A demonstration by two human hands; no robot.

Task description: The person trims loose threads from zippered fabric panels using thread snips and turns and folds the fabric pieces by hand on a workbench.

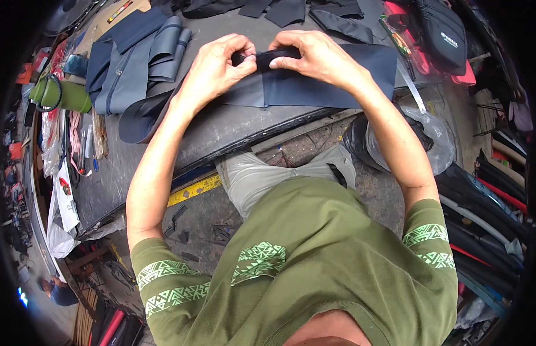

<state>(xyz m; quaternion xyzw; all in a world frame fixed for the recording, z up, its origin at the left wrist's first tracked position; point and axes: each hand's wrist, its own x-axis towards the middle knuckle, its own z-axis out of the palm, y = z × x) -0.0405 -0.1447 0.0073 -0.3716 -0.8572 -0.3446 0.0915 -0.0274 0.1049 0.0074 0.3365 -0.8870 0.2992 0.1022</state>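
A long fabric panel, dark navy at right and greyer towards the middle, lies across the near edge of the worktable. A vertical seam joins its two shades between my hands. My left hand pinches its upper edge just left of that seam, thumb against curled fingers. On the other side, my right hand grips the same edge, its thumb lying along the cloth. The edge between my hands looks folded, but the fingers hide part of it. A dark curved end of material droops below my left forearm.
Folded blue-grey fabric pieces lie at left on the dark worktable, beside a green roll. Black scraps lie along the back. A black Yamaha pouch is at right, above a plastic-lined bin. Rolled materials crowd the lower right.
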